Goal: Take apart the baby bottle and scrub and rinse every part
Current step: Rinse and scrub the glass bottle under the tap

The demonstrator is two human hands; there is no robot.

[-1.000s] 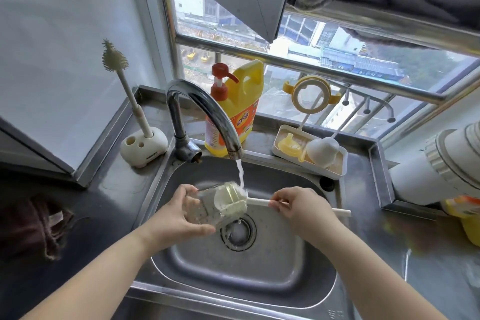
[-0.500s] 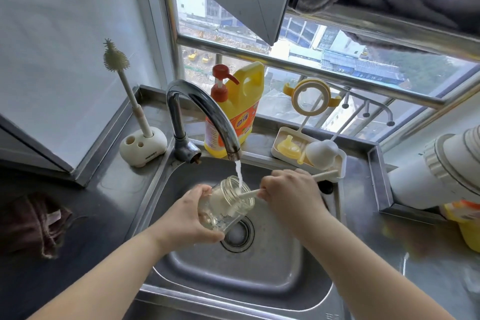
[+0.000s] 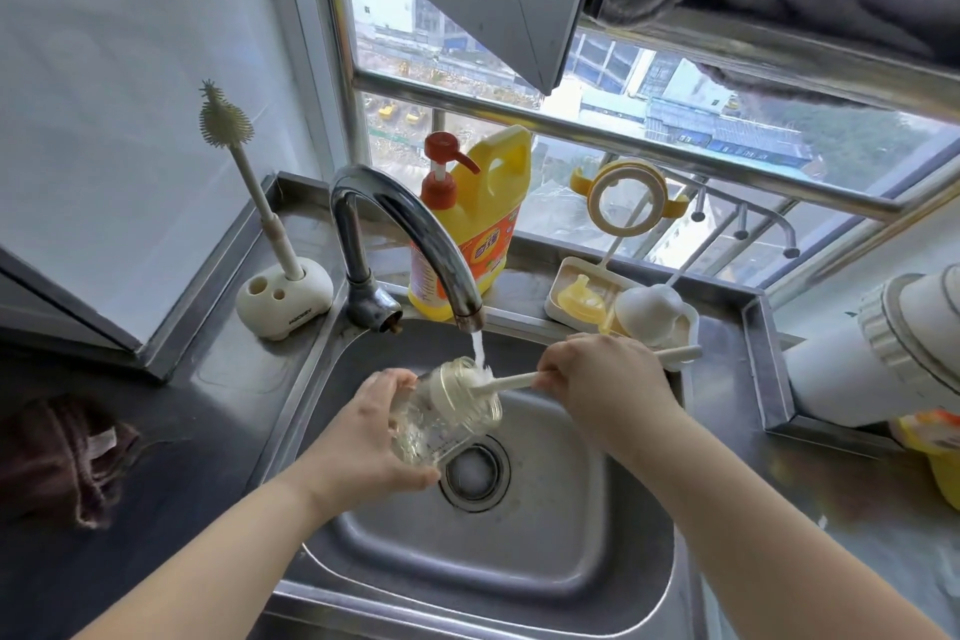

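My left hand (image 3: 363, 442) grips a clear glass baby bottle body (image 3: 441, 416) over the steel sink (image 3: 519, 561), its mouth tilted up to the right under the running tap (image 3: 415, 244). My right hand (image 3: 608, 379) holds the white handle of a bottle brush (image 3: 511, 381); the brush head sits inside the bottle's mouth. Water falls onto the bottle rim. On a cream drying tray (image 3: 563, 283) behind the sink lie a yellow teat (image 3: 579, 296) and a white cap (image 3: 647, 314), with a yellow-handled collar ring (image 3: 626, 198) hung above.
A yellow detergent jug with a red pump (image 3: 467, 224) stands behind the tap. A second brush in a white holder (image 3: 283, 296) is at the left. A dark cloth (image 3: 57, 452) lies on the left counter. A white appliance (image 3: 883, 348) is at the right.
The bottle has turned from lying sideways to mouth-up under the stream. My right hand rose toward the tray and the brush head went inside the bottle.
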